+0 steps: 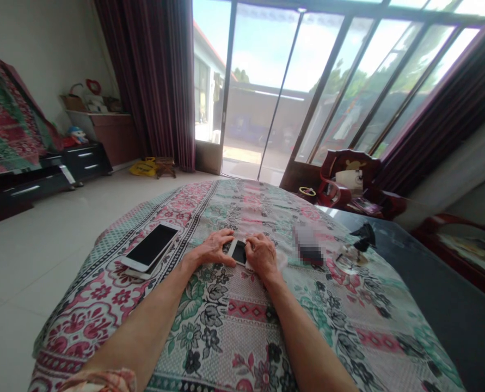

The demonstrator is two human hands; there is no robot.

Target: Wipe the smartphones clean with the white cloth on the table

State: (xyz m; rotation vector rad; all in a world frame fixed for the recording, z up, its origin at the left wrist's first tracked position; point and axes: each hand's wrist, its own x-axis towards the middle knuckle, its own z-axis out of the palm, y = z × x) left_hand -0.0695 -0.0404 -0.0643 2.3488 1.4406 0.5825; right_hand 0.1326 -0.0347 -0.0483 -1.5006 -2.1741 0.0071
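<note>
A small white-edged smartphone (239, 251) with a dark screen lies flat on the patterned tablecloth (258, 305). My left hand (215, 247) grips its left end, with the thumb at the near edge and the fingers at the far edge. Over the phone's right end, my right hand (262, 255) has its fingers curled and pressed down. Part of a whitish crumpled cloth or tissue (282, 260) pokes out beside that hand; most of it is hidden. To the left, a larger white tablet (152, 247) rests on another pale-edged device (144, 274).
Right of my hands lies a pixelated object (308, 245), then a clear item (348, 260) and a black one (363, 237). A dark table surface (425, 267) borders the cloth on the right. Beyond stand a red-brown wooden chair (348, 182) and glass doors (262, 98).
</note>
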